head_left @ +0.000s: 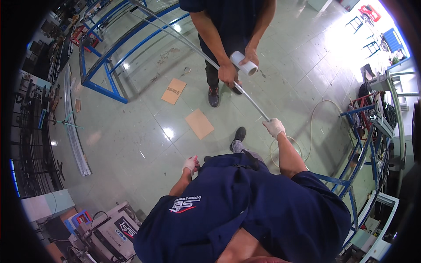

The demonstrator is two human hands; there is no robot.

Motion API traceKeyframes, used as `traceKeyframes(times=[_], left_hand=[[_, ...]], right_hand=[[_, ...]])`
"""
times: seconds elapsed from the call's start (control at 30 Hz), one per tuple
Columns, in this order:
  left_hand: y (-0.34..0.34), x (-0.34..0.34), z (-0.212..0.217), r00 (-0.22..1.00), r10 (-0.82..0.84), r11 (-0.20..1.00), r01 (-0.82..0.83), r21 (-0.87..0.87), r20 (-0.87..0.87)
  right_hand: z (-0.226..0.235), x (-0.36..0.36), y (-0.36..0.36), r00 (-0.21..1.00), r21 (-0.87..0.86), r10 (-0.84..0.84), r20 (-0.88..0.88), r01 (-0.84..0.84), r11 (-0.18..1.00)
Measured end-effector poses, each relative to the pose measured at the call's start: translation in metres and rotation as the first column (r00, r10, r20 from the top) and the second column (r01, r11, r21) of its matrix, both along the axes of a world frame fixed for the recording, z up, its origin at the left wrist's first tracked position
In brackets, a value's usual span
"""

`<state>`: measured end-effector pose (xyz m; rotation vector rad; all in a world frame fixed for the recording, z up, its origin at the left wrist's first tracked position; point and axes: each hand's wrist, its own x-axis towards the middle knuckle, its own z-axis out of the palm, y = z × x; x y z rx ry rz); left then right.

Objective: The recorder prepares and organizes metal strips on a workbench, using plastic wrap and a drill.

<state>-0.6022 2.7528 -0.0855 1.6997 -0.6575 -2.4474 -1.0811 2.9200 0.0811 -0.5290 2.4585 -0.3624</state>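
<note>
A long, thin light-grey bar (pixel 254 103), looking like a metal profile, runs from the upper left down to my right hand (pixel 275 127). That hand wears a white glove and is closed around the bar's near end. My left hand (pixel 191 164), also gloved, hangs at my side, holding nothing, its fingers loosely apart. Facing me, a co-worker in dark clothes grips the same bar with one hand (pixel 228 74). The co-worker's other hand (pixel 251 57) holds a white roll (pixel 249 68), apparently of plastic film, close against the bar.
Two cardboard pieces (pixel 199 124) lie on the tiled floor, left of the co-worker's feet. A blue metal frame (pixel 105 90) stands at the upper left, another rack (pixel 346 182) at my right. A hose (pixel 312 118) loops across the floor. Machine equipment (pixel 109 236) sits at the lower left.
</note>
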Motion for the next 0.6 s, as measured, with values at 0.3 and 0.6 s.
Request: traceKeyframes(times=[0.3,0.6], left_hand=[[-0.018,0.023,-0.017,0.924,-0.209,0.961,0.255,-0.11,0.32],[-0.019,0.002,-0.026,0.934,-0.189,0.965,0.234,-0.119,0.302]], right_hand=[[0.021,0.013,0.002,0.996,0.102,-0.018,0.087,0.009,0.995],[0.015,0.034,0.005,0.998,0.038,0.067,0.002,-0.067,0.997]])
